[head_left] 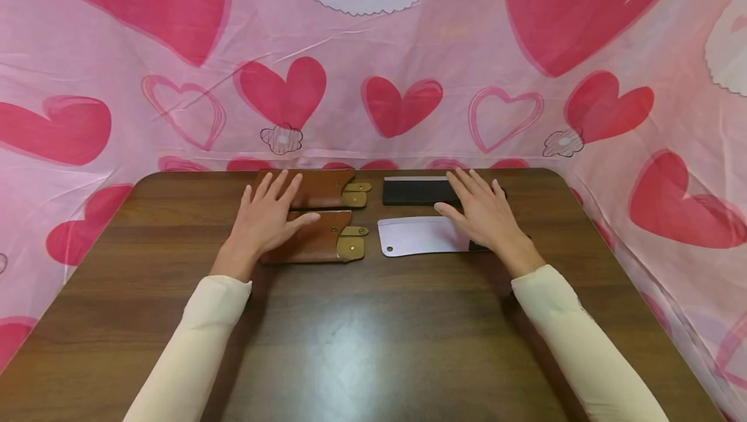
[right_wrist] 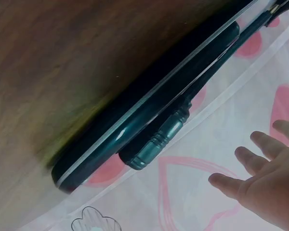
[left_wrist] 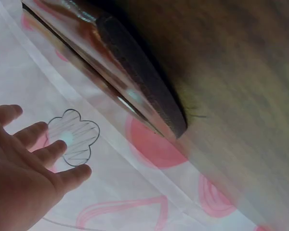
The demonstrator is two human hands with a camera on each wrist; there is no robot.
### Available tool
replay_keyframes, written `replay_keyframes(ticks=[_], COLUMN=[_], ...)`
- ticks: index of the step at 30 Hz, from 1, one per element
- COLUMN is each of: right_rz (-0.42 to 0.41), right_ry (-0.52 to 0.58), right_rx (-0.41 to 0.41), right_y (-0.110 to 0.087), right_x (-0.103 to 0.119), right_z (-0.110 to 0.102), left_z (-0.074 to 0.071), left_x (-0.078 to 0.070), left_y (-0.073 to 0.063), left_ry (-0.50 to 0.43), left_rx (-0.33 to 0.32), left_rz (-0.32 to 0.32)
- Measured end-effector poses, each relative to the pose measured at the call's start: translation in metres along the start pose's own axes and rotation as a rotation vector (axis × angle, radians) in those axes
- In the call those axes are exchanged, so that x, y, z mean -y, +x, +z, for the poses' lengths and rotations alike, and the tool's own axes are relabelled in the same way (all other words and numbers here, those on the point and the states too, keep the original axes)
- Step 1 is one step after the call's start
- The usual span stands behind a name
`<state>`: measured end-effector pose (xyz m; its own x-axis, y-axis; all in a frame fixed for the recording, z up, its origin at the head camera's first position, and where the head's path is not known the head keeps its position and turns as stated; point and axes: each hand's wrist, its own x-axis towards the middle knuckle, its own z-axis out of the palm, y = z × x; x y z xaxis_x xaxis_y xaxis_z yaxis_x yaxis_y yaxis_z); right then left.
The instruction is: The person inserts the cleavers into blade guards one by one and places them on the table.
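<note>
Two brown leather cleaver sheaths with tan snap straps lie on the left, the far sheath [head_left: 318,190] behind the near sheath [head_left: 318,240]. My left hand [head_left: 262,218] is over their left ends, fingers spread and straight, gripping nothing. To the right lies a silvery cleaver [head_left: 417,235] with a hole in its blade corner. Behind it is a black-bladed cleaver [head_left: 414,192] with a pale edge. My right hand [head_left: 484,211] spreads its fingers above their handle side, partly covering both. The right wrist view shows a smooth black handle [right_wrist: 149,110] and a ridged handle [right_wrist: 159,142] beyond.
The brown wooden table [head_left: 350,338] carries these things near its far edge. A pink cloth with hearts [head_left: 403,107] hangs close behind that edge and along both sides.
</note>
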<state>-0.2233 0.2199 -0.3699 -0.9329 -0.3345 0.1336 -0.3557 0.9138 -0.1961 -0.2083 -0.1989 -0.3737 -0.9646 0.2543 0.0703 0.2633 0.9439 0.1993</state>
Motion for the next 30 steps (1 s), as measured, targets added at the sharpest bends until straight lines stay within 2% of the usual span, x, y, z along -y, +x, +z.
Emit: replay_keyframes(ticks=[7,11,17,30], right_rz=[0.01,0.024,0.01,0.0], right_ry=[0.033,0.053,0.076,0.206], right_rx=[0.005,-0.008,-0.018,0.068], right_y=[-0.006,-0.009,-0.011,-0.02], right_x=[-0.007,-0.012,-0.018,-0.035], right_z=[0.0,0.0,-0.003,-0.011], left_z=[0.0,0.001,0.002,0.006], left_x=[0.005,0.008,0.012,0.019], left_y=[-0.006,-0.008,-0.009,-0.011], left_ry=[-0.015,-0.016,-0.068,-0.184], left_rx=[0.024,0.018,0.005,0.051], left_rz=[-0.013,-0.02,-0.002,0.014])
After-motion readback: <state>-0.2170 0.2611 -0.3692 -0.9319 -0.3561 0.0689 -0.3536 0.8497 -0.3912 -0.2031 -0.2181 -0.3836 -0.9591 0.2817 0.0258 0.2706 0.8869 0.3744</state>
